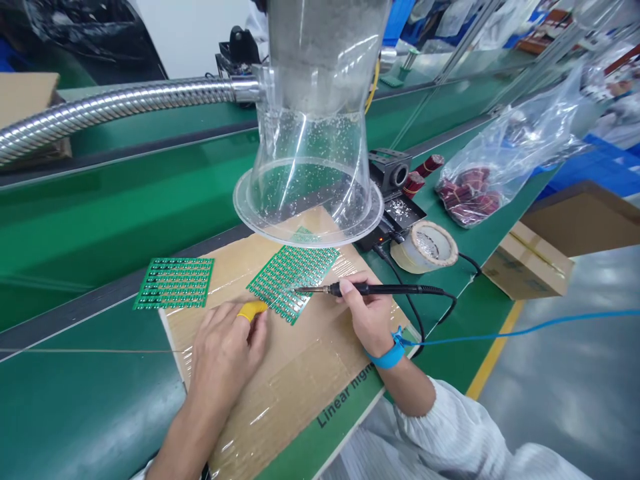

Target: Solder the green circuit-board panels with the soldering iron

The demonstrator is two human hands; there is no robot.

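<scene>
My right hand [369,310] is closed around the handle of a soldering iron [395,289], held level and pointing left. Its tip is over a green circuit board panel [293,277] with rows of small pads; I cannot tell whether they touch. At the panel's lower left corner, my left hand [227,343] is curled, thumb and fingers close together, a yellow finger cot [251,309] on one finger. A thin wire [95,351], apparently solder wire, runs from the left edge to this hand; its end is hidden. A second panel [175,283] lies to the left.
A clear fume hood [310,193] on a metal hose [150,107] hangs above the cardboard sheet [295,373]. A soldering station [383,233], tape roll [425,247] and bag of red wire bundles [473,193] stand right. A blue cord [500,330] leads from my right wrist strap.
</scene>
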